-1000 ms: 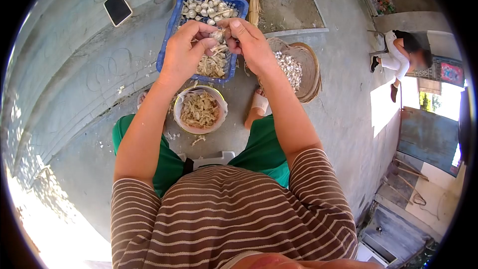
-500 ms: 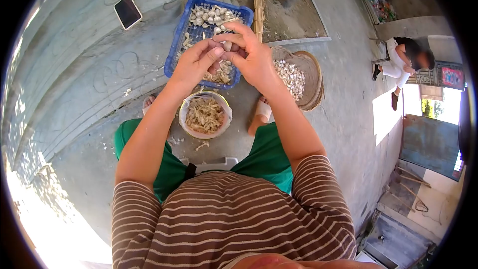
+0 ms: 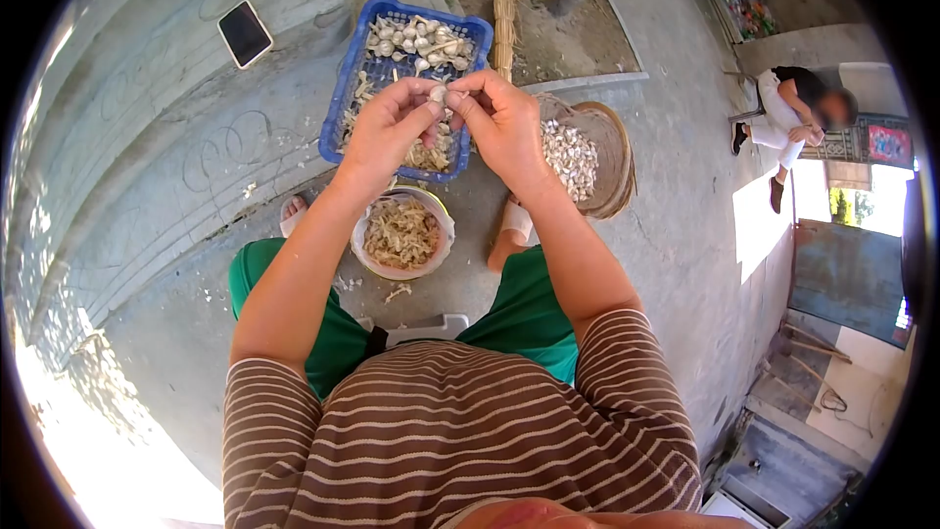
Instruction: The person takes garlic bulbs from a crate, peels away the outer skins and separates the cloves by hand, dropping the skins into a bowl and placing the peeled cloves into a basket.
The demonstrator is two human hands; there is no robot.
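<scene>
Over the blue basket (image 3: 338, 108), my left hand (image 3: 392, 127) pinches a pale piece of garlic (image 3: 438, 95). My right hand (image 3: 501, 122) is closed close beside it, thumb and index finger on another small garlic piece (image 3: 453, 99). Whole garlic bulbs (image 3: 416, 37) fill the far part of the basket, and dry stalks and skins lie nearer. Separated cloves (image 3: 570, 159) fill a round woven basket (image 3: 619, 152) to the right. Below the hands, a lined bucket (image 3: 443, 245) holds papery skins (image 3: 401, 233).
A phone (image 3: 245, 34) lies on the grey ledge at upper left. The straw broom (image 3: 504, 29) rests beyond the blue basket. Another person (image 3: 788, 113) sits at the far right. My feet flank the bucket, and skin scraps (image 3: 398, 291) lie on the floor.
The garlic held between my hands has parted into smaller pieces, and my fingers have drawn slightly apart since half a second ago. The whole view has shifted a little.
</scene>
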